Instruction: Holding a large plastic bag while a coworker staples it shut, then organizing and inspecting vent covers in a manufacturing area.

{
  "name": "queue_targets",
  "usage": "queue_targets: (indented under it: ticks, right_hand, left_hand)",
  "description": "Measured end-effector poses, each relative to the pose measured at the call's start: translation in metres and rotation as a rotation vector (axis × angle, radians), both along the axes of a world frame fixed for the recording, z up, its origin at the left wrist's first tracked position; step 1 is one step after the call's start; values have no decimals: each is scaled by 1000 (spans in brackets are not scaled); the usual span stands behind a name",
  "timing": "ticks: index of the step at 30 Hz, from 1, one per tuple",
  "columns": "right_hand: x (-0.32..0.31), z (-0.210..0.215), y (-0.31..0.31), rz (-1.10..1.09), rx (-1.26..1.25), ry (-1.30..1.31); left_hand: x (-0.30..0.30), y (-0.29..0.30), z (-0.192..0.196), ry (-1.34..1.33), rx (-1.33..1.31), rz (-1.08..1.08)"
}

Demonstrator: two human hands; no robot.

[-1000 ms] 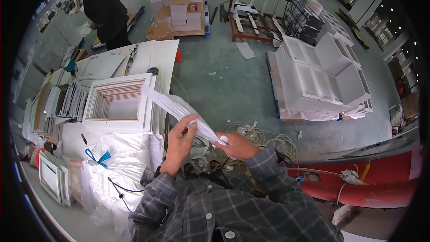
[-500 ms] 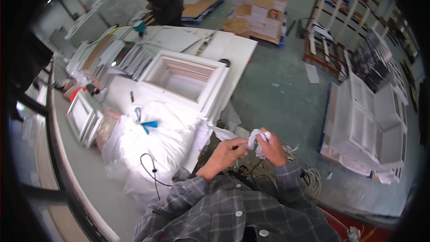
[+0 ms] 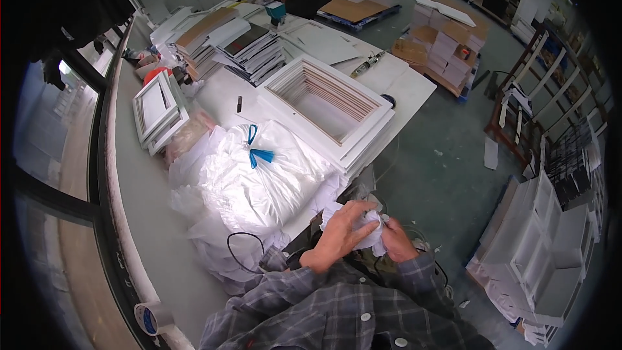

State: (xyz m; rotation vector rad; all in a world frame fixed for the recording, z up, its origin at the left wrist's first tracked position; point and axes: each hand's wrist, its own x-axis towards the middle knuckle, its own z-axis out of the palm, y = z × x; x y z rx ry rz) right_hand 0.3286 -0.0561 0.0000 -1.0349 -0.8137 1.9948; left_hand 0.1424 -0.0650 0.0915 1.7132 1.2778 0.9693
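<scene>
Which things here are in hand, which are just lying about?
In hand: crumpled white sheet, held by left hand and right hand.

Lying about: tied white bag, stacked white frames, tape roll, black cable, small frame.

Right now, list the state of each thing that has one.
White sheet: crumpled into a wad between both hands.
Left hand: grip closed over the sheet.
Right hand: grip closed on the sheet.
Big white plastic bag: full, tied shut with a blue tie.
White frame stack: lying flat on the table, centre open.
Tape roll: lying flat.
</scene>
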Motion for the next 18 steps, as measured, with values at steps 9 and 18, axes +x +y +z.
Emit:
queue_targets:
  ticks: [9, 18]
  right_hand:
    - [8, 18, 11, 263, 220, -184]
    - [8, 32, 22, -26, 833, -808]
  left_hand:
    - [14, -9, -60, -395, -85, 181]
    - [26, -3, -57, -223, -145, 387]
